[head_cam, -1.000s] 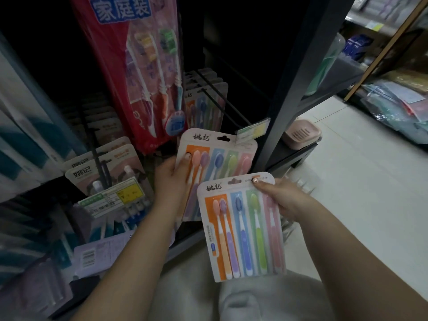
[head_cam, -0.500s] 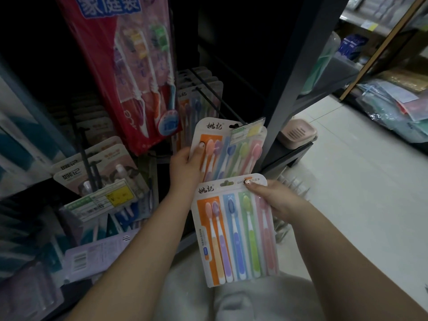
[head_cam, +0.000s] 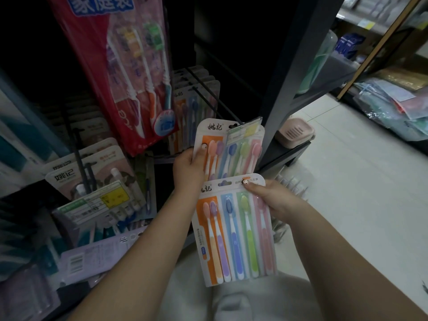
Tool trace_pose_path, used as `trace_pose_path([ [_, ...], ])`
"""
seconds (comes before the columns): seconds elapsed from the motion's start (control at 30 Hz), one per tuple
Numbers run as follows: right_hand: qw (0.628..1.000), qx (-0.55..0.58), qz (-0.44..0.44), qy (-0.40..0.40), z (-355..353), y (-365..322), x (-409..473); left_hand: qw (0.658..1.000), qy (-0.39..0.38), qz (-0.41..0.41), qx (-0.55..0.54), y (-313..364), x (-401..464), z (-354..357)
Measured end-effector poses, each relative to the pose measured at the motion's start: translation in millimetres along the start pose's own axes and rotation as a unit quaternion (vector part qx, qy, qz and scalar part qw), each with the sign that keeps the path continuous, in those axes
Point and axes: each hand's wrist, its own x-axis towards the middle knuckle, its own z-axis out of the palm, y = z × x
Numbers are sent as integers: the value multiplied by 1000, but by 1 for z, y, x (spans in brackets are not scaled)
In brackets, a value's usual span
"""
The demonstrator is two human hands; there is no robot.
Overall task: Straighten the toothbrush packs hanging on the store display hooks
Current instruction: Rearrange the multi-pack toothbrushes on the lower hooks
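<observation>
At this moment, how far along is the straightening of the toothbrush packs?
Midway. Done: some packs sit in a row on the rear hooks. In hand: the left hand holds the upper pack up at the hook tip; the right hand holds the lower pack, off any hook. Left: hanging both.

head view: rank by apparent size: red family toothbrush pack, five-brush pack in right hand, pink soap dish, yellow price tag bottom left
1. red family toothbrush pack, top cropped
2. five-brush pack in the right hand, nearer the camera, so flattered
3. pink soap dish and yellow price tag: too alike to rank
</observation>
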Motion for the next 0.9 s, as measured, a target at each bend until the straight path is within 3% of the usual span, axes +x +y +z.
trace_pose_path([
  [0.57,996,24,-32,76,-6,0,5,998,44,-26,-27,-5,33,2],
  [0.9,983,104,-67,133,-6,-5,6,997,18,23,69,-27,13,-8],
])
